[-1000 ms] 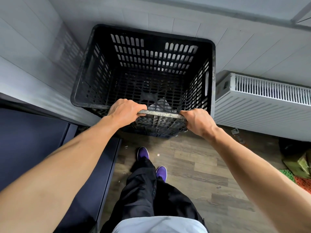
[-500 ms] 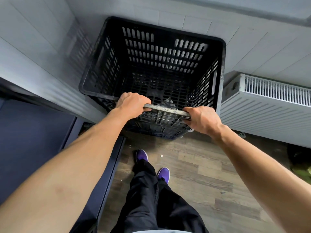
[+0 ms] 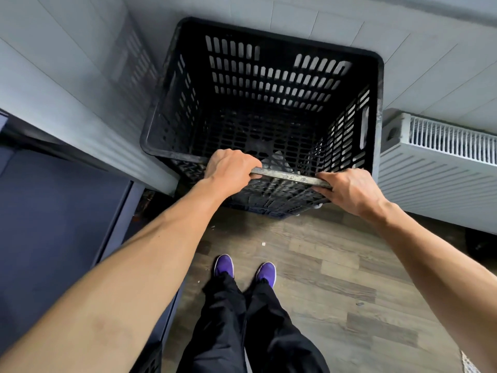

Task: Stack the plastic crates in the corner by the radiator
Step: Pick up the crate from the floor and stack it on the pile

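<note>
A big black slotted plastic crate [image 3: 269, 84] stands in the corner, its back against the grey wall and its right side close to the white radiator [image 3: 435, 170]. It is open at the top with nothing in it, and it seems to rest on another crate whose lower edge [image 3: 271, 211] shows beneath. My left hand [image 3: 228, 168] and my right hand [image 3: 347, 189] both grip the crate's worn near rim, knuckles up, about a hand's width apart.
A grey ledge [image 3: 80, 125] runs along the left wall, with a dark blue cabinet [image 3: 53, 224] below it. My feet in purple shoes [image 3: 244, 270] stand on the wood-look floor [image 3: 336, 278] in front of the crate. Small debris lies on the floor.
The crate has shifted slightly deeper into the corner with both hands still on its near rim. My second foot has stepped forward beside the first.
</note>
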The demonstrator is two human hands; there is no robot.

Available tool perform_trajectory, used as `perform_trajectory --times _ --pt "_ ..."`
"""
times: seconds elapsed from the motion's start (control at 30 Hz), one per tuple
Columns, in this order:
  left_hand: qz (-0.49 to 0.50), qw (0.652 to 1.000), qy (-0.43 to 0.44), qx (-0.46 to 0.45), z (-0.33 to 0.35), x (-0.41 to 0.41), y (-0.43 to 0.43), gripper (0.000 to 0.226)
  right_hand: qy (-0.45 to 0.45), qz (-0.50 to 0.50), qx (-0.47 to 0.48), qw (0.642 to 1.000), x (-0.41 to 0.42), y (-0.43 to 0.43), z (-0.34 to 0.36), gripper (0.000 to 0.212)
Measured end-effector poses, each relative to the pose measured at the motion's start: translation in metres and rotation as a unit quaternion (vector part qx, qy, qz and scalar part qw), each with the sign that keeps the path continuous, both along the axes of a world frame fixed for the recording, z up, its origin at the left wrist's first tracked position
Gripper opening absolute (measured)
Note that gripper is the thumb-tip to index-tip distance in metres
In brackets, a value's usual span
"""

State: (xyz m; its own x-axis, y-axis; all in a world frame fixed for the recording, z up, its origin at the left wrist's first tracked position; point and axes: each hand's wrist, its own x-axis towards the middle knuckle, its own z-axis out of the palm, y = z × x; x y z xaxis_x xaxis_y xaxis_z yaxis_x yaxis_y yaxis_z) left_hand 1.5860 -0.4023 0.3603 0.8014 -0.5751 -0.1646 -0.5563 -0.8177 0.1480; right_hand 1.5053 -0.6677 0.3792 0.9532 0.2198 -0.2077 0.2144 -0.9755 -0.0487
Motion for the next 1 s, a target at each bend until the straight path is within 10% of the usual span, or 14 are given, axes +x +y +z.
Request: perform_trajectory --times 1.0 --pt "0.033 0.996 0.026 0.076 0.008 0.032 0.080 0.043 0.033 -0.001 0.006 0.999 0.029 0.064 -0.003 0.045"
